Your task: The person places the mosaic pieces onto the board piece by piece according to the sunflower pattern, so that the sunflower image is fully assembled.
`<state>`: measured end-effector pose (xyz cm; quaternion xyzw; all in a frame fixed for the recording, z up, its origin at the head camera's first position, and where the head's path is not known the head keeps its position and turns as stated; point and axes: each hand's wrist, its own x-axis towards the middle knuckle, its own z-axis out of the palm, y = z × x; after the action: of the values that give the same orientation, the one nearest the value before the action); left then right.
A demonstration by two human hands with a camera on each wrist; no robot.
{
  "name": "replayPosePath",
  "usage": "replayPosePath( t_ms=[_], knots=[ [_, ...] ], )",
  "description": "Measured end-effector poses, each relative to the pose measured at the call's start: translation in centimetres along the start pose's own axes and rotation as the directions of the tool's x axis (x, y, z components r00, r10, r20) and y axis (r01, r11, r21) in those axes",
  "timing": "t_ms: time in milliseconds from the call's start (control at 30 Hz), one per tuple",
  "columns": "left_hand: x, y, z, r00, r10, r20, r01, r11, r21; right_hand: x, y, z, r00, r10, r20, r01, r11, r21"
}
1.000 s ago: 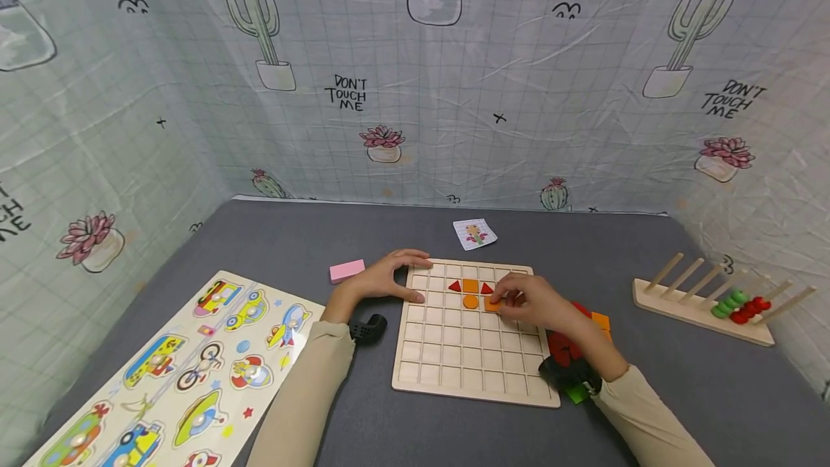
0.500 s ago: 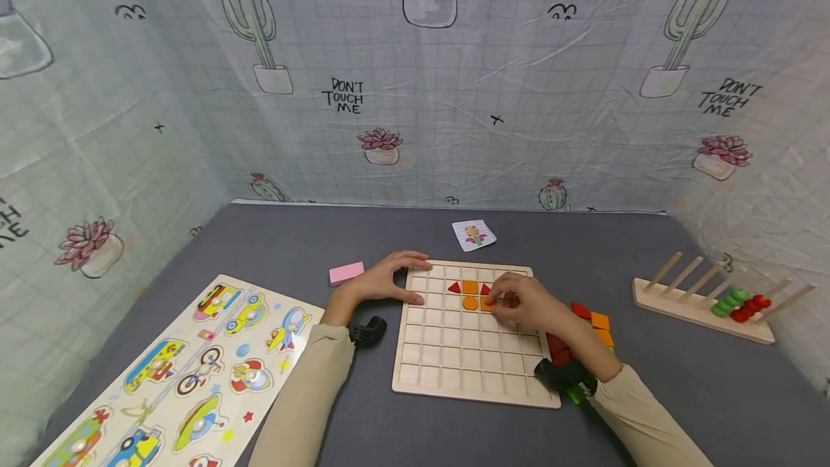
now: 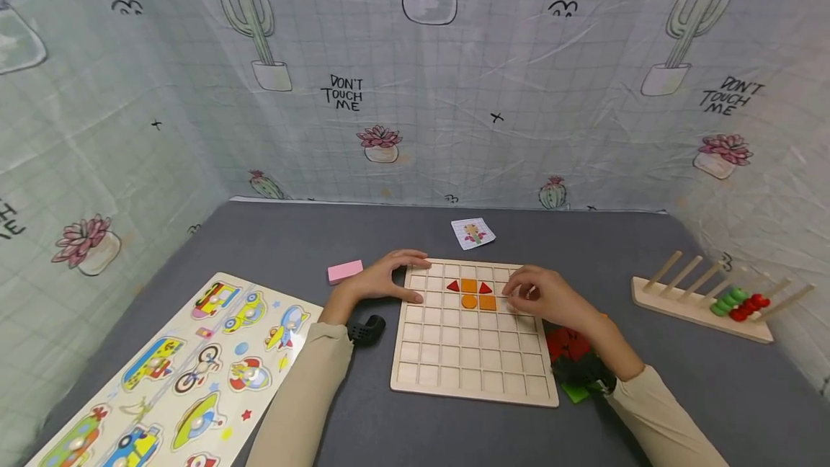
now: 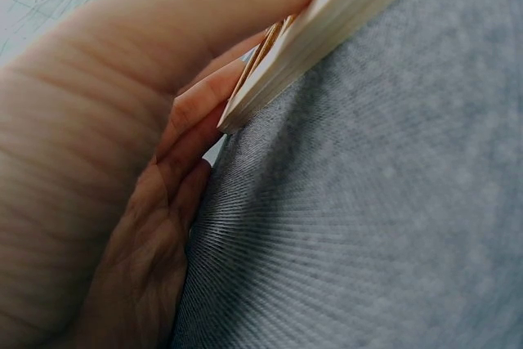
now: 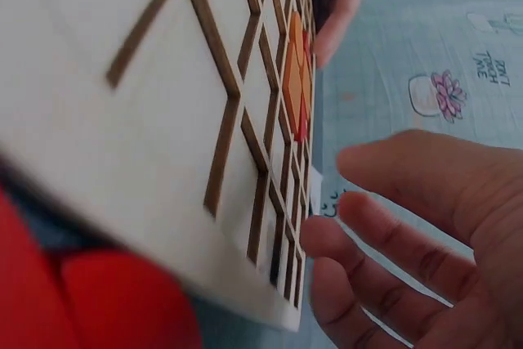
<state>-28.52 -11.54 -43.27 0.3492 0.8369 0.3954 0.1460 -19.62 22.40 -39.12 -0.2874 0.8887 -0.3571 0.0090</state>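
A pale wooden grid board (image 3: 476, 352) lies on the dark table. Near its top are an upper orange square (image 3: 469, 285) with a left red triangle (image 3: 452, 285) and a right red triangle (image 3: 485, 288) on either side; below sit an orange circle (image 3: 469, 301) and a lower orange square (image 3: 488, 303). My left hand (image 3: 384, 279) rests around the board's upper left corner, thumb on its left edge, fingers extended along the top. Just right of the lower square hovers my right hand (image 3: 547, 298), thumb and fingertips apart in the right wrist view, holding nothing.
Loose red pieces (image 3: 564, 343) and a green piece (image 3: 576, 393) lie partly hidden under the right wrist. A pattern card (image 3: 473, 233) is behind the board, a pink block (image 3: 345, 272) to its left. Further out are a vehicle puzzle (image 3: 194, 380) and a bead-peg stand (image 3: 700, 310).
My right hand has let go of the lower orange square, now lying in a cell beside the circle, and has drawn back to the right. The left hand stays put.
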Motion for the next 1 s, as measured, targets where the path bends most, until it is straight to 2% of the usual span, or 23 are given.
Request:
replayPosePath(
  t_ms=[267, 567, 867, 1000],
  knots=[
    [-0.2, 0.1, -0.1, 1.0, -0.015, 0.013, 0.015, 1.0, 0.006, -1.9, 0.9, -1.8, 0.997, -0.018, -0.08, 0.015, 0.999, -0.044],
    [-0.1, 0.1, -0.1, 1.0, -0.013, 0.018, 0.013, 1.0, 0.014, -4.9, 2.6, -3.4, 0.992, 0.031, -0.124, -0.044, 0.994, -0.099],
    [-0.1, 0.1, -0.1, 1.0, -0.02, 0.024, 0.02, 1.0, 0.011, -6.7, 3.9, -5.4, 0.998, 0.037, -0.058, -0.041, 0.996, -0.078],
    [0.0, 0.1, -0.1, 0.999, -0.022, 0.025, 0.022, 1.0, 0.008, -7.3, 4.1, -6.2, 0.994, 0.104, 0.017, -0.102, 0.992, -0.08]
  ],
)
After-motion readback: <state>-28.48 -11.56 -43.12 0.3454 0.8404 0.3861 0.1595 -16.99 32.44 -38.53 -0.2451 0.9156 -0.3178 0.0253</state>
